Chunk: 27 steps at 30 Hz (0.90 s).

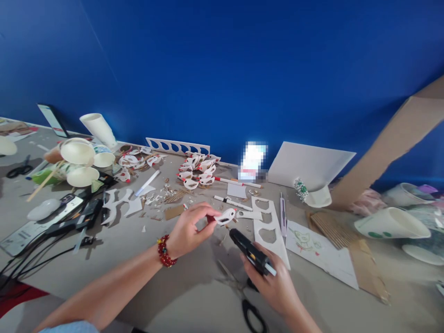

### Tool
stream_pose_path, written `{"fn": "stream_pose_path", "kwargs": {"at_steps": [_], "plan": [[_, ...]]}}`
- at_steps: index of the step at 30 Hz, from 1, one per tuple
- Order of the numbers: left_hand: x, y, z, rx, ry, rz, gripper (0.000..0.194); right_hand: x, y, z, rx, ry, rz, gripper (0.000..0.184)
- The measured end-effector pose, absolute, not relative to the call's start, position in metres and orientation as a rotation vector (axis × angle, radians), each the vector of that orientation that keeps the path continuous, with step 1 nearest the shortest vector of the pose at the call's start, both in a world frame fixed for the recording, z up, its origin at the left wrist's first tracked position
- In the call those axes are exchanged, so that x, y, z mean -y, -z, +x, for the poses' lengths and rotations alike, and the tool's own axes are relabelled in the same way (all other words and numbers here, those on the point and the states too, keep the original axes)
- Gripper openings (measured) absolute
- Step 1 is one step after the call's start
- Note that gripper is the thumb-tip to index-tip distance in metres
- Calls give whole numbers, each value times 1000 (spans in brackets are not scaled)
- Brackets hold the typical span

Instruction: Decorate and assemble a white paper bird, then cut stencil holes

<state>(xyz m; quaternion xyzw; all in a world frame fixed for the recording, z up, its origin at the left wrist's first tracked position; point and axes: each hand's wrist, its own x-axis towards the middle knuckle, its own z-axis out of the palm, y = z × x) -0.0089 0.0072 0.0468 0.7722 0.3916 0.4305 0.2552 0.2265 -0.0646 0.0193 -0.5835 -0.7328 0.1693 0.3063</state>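
- The person's left hand point(189, 229), with a red beaded bracelet point(166, 252) at its wrist, is closed to a pinch, thumb and forefinger holding the left end of a small white bird cutout with a red beak point(226, 216).
- That bird is up in front of the person, near the middle of the worktop, its beak towards the right.
- The right hand point(272, 277) is wrapped around a black glue gun with a pale stick at its back end point(250, 249). Its nozzle points far and left, just beside the bird's near edge; from here I can't tell whether they touch.
- Beneath and near the right hand lie black-handled scissors point(255, 317), partly covered by it.
- Right of the bird is a white sheet with cut-out holes point(270, 226), then a slim lilac cutter point(283, 217) and white paper with a bird drawing point(321, 252).
- On the far side, a cluster of finished-looking white birds with red beaks point(197, 171) sits before a white strip with a row of holes point(176, 146), near the blue wall point(194, 69).
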Motion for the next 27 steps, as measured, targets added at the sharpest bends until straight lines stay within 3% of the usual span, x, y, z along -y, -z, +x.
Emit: {"fn": "stream_pose_path", "kwargs": {"at_steps": [14,22,27], "plan": [[-8,-47,-9,-1072,-1158,2071,19,64,-17,230,1898,-472,-1513,23],[-8,-46,-9,-1106,-1136,2070,18,63,-12,235,1789,-384,-1529,34],[-8,-45,-9,-1113,-1149,2063,18,61,-13,235,1820,-423,-1538,31]]}}
